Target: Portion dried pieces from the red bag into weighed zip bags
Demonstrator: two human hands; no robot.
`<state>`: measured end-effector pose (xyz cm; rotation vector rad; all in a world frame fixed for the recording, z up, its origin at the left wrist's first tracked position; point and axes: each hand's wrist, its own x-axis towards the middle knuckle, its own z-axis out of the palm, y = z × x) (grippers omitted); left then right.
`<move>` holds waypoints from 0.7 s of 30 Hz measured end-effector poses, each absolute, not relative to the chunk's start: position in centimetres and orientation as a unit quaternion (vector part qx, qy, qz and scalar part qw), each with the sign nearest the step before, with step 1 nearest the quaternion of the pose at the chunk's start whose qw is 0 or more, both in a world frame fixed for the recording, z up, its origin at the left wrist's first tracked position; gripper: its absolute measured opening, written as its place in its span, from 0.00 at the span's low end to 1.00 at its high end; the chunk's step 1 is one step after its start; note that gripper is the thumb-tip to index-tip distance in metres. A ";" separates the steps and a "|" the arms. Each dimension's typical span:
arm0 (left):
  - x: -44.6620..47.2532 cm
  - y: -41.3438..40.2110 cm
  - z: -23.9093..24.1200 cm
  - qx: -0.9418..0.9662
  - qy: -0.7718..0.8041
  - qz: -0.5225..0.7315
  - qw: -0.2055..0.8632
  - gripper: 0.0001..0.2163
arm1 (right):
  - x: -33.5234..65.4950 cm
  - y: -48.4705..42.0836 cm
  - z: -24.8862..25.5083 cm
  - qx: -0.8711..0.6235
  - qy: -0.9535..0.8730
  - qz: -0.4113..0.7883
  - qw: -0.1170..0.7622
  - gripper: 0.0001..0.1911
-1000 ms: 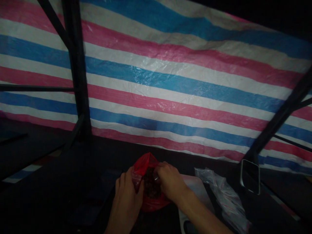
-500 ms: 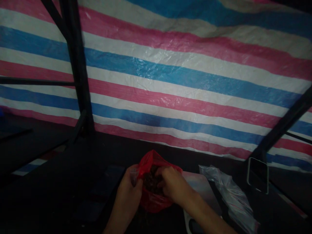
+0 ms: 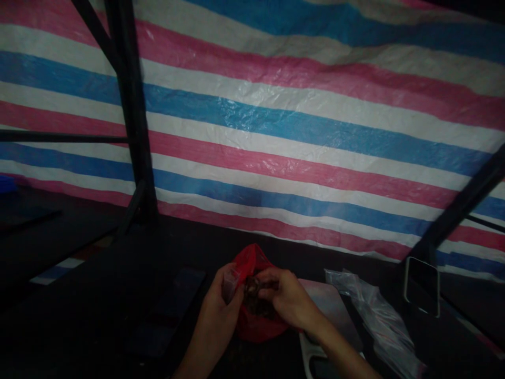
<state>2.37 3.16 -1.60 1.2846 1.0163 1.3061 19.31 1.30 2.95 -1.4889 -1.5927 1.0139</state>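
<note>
A red plastic bag (image 3: 256, 323) with dark small pieces (image 3: 252, 287) in it rests on a dark surface at the bottom centre. My left hand (image 3: 223, 310) is closed on a small clear bag (image 3: 231, 279) at the red bag's left edge. My right hand (image 3: 286, 297) is closed in a pinch at the red bag's mouth, its fingertips on the dark pieces. The two hands almost touch over the opening.
A pale flat board (image 3: 335, 310) lies right of the red bag, with a crumpled clear plastic bag (image 3: 374, 316) beside it. A phone-like object (image 3: 422, 287) stands upright at the right. Behind hangs a striped pink, blue and white tarp (image 3: 276, 131) with dark metal frame bars (image 3: 130, 116).
My right hand's fingers have moved within the mouth of the red bag, among the dark pieces. The left hand now pinches the small clear bag more upright. The view shifted slightly.
</note>
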 end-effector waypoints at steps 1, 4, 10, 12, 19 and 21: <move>2.3 3.1 -1.6 0.540 0.426 0.538 0.488 0.22 | 19.7 1.2 3.0 -0.567 -0.611 0.407 0.372 0.15; 2.0 2.9 -1.6 0.568 0.447 0.526 0.448 0.22 | 20.9 0.8 3.6 -0.541 -0.597 0.436 0.402 0.15; 1.5 2.2 -1.4 0.617 0.491 0.496 0.364 0.23 | 22.0 0.3 4.9 -0.512 -0.592 0.446 0.435 0.14; 1.4 2.1 -1.4 0.629 0.497 0.487 0.346 0.23 | 21.8 0.3 5.3 -0.508 -0.595 0.442 0.439 0.13; 1.3 2.2 -1.6 0.669 0.481 0.465 0.324 0.22 | 18.4 -0.5 7.2 -0.524 -0.658 0.364 0.399 0.14; 1.4 2.2 -1.8 0.676 0.475 0.461 0.323 0.22 | 17.2 -0.9 8.2 -0.553 -0.710 0.274 0.339 0.16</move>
